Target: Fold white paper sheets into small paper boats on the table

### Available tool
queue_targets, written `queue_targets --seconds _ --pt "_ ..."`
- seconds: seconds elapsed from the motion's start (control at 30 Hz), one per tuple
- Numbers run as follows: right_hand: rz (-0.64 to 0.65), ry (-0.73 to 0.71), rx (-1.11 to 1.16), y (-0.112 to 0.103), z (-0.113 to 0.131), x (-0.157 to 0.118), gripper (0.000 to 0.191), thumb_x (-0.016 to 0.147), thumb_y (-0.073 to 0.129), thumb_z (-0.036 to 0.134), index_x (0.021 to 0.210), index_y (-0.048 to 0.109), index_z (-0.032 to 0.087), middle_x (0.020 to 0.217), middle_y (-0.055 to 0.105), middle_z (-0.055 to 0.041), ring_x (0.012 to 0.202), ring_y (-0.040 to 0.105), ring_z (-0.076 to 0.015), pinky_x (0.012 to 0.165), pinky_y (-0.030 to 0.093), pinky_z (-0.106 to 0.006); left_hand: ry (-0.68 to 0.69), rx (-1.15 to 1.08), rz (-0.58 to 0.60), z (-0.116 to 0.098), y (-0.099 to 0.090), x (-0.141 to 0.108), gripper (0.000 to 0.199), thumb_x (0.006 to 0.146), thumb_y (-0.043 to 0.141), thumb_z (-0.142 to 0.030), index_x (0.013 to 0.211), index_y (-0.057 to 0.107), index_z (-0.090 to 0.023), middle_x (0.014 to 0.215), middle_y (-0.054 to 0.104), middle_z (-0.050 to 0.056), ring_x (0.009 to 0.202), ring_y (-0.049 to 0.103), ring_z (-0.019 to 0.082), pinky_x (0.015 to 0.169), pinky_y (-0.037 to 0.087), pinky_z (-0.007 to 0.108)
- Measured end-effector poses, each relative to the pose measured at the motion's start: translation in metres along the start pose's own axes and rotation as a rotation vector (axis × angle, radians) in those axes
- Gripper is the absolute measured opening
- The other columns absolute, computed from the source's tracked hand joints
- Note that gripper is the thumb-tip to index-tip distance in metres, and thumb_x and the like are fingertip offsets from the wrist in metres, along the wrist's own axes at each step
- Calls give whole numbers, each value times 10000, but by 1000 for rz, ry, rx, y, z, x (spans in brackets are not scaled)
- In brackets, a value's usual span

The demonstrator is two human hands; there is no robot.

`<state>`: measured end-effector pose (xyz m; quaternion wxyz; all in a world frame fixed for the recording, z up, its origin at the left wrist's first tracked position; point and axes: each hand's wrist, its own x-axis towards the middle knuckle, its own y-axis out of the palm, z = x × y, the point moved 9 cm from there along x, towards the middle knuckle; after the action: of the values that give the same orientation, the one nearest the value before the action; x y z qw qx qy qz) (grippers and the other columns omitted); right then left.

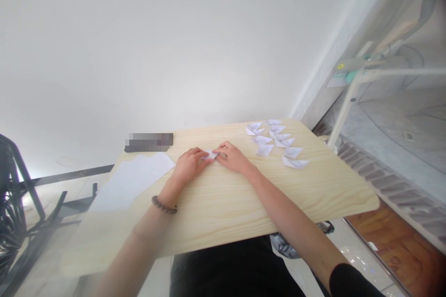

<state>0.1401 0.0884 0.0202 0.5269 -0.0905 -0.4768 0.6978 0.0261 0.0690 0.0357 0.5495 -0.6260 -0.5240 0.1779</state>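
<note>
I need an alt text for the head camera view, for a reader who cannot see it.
Two bare hands, left and right, hold a small folded white paper above a pale wooden table. Folded paper shapes lie to the right, white sheets to the left.

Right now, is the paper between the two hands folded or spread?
Folded: the paper between left hand and right hand looks much smaller than the flat white sheets.
</note>
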Motion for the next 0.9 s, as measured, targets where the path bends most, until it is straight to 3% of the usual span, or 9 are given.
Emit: queue_targets --seconds 0.17,0.53,0.67,0.8,0.9 --pt "13 63 119 -2 -4 1 221 737 533 237 936 630 236 921 567 -16 680 511 -80 699 403 -228 14 -65 4 0 -1 1 352 778 417 -464 947 609 -223 874 579 55 849 524 183 751 417 288" --pt "19 55 140 -2 -2 1 198 714 555 236 893 636 209 922 573 -26 774 514 -101 679 397 -216 32 -54 39 1 2 1 334 805 386 -438 944 622 -248 857 562 49 828 515 169 734 410 276" --pt "-6 52 104 -2 -2 1 171 718 552 207 860 647 218 904 558 -21 718 509 -87 704 397 -223 29 -71 38 0 0 1 329 815 370 -422 931 625 -250 850 559 47 832 513 169 748 410 285" --pt "-54 50 149 -5 -4 1 161 751 516 206 842 648 209 885 563 -22 634 508 -68 667 417 -218 21 -139 8 2 0 0 338 772 442 -441 988 597 -233 991 525 60 890 510 176 805 409 307" --pt "-138 37 238 -13 -5 2 168 760 504 212 856 640 194 915 573 -38 704 541 -87 658 441 -214 -12 -236 -63 7 -3 1 377 753 473 -430 1052 555 -215 1087 474 77 884 522 166 807 418 311"
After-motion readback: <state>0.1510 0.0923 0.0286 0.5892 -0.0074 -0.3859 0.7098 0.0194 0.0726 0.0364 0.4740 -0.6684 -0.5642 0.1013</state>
